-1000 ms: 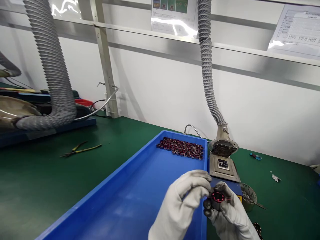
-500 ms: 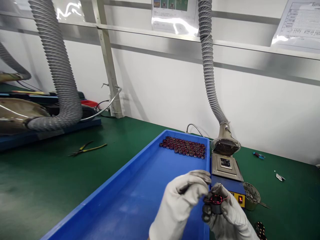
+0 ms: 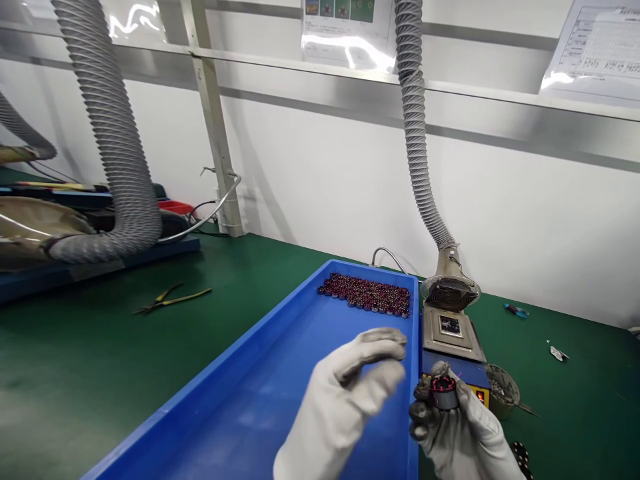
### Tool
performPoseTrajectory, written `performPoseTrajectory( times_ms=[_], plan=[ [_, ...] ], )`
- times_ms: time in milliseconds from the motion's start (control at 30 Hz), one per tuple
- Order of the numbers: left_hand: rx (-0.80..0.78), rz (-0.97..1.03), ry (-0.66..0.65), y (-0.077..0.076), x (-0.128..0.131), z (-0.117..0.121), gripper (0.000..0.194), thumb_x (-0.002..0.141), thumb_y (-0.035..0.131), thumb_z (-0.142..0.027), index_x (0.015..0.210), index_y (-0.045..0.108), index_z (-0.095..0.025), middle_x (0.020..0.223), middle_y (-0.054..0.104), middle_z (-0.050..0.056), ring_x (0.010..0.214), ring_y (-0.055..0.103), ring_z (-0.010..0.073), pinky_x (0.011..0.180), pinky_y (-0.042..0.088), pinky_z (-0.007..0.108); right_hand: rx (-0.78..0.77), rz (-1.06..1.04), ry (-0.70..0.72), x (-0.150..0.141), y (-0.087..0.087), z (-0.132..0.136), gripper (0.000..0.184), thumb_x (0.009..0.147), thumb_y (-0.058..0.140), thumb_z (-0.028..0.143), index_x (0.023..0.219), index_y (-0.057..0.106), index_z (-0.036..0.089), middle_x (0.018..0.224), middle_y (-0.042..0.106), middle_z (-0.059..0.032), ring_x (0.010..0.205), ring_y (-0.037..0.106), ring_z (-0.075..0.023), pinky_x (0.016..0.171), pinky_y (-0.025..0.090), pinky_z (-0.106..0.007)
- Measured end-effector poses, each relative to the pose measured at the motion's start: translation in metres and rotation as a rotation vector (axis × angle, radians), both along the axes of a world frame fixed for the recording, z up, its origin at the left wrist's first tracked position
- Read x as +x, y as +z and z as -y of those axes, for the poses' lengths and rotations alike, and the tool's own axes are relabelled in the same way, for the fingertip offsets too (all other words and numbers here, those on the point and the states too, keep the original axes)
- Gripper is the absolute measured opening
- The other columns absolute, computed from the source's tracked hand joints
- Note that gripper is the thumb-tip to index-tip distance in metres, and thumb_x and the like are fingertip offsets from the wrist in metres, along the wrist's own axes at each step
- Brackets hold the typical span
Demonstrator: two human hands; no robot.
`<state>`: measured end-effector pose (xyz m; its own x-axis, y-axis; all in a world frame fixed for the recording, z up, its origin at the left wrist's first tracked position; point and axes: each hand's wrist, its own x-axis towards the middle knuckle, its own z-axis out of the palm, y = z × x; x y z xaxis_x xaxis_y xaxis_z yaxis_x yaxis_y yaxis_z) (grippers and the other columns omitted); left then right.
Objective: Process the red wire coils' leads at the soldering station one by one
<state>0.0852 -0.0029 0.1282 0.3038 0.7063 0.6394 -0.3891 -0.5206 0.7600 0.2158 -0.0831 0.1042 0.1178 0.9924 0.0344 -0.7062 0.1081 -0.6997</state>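
In white gloves with darkened fingertips, both hands are low in the head view. My right hand [image 3: 463,427] grips a small motor stator [image 3: 444,392], a dark ring wound with red wire, its wound face tilted up. Left of it, over the blue tray [image 3: 260,373], is my left hand [image 3: 345,393], its thumb and fingers apart with nothing between them. Many similar wound stators [image 3: 367,293] sit packed together at the tray's far end. Just beyond my right hand stands a solder pot [image 3: 453,337] with a square opening, a blue body and a lit switch.
A round tin [image 3: 503,390] with a handle or tool across it stands beside the pot. A hose [image 3: 415,127] ends in a hood above it. Yellow-handled pliers [image 3: 173,300] lie left on the green bench. More dark parts [image 3: 521,459] lie at lower right.
My left hand has moved left, away from the stator, and its fingers have spread. The right hand has shifted slightly right with the stator still in it.
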Motion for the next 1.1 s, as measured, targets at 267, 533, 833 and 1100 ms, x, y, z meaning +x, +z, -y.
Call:
performPoseTrajectory(
  times_ms=[267,533,833,1100],
  plan=[
    [0.171,-0.17,-0.075,0.007,0.012,0.012,0.013,0.067,0.063,-0.012,0.072,0.07,-0.022,0.078,0.072,0.005,0.079,0.065,0.0218,0.074,0.055,0.034,0.008,0.066,-0.012,-0.005,0.001,0.0,0.027,0.063,0.075,0.034,0.085,0.064,0.022,0.071,0.067,-0.0034,0.066,0.065,-0.0194,0.061,0.052,-0.035],
    [-0.118,0.026,-0.074,0.006,-0.002,-0.001,0.015,0.066,0.064,-0.014,0.075,0.071,-0.023,0.083,0.072,0.003,0.081,0.066,0.0212,0.07,0.056,0.029,0.039,0.115,0.006,-0.003,-0.001,0.001,0.027,0.063,0.075,0.037,0.082,0.062,0.023,0.078,0.068,-0.0041,0.066,0.065,-0.0171,0.06,0.052,-0.031],
    [-0.236,0.119,-0.41,0.002,0.008,0.006,0.027,0.064,0.061,-0.003,0.07,0.073,-0.026,0.076,0.069,0.0,0.069,0.063,0.0145,0.061,0.053,0.022,0.05,0.125,-0.012,-0.001,-0.005,-0.004,0.022,0.064,0.075,0.034,0.082,0.065,0.025,0.074,0.069,-0.003,0.067,0.065,-0.0186,0.063,0.053,-0.035],
    [-0.265,-0.2,-0.29,0.012,0.0,0.008,0.032,0.054,0.059,0.003,0.07,0.072,-0.022,0.083,0.069,0.002,0.077,0.062,0.0178,0.068,0.05,0.024,0.01,-0.008,0.037,-0.006,0.005,0.001,0.023,0.062,0.077,0.031,0.082,0.067,0.026,0.08,0.071,-0.0019,0.068,0.066,-0.0163,0.063,0.053,-0.029]
  ],
)
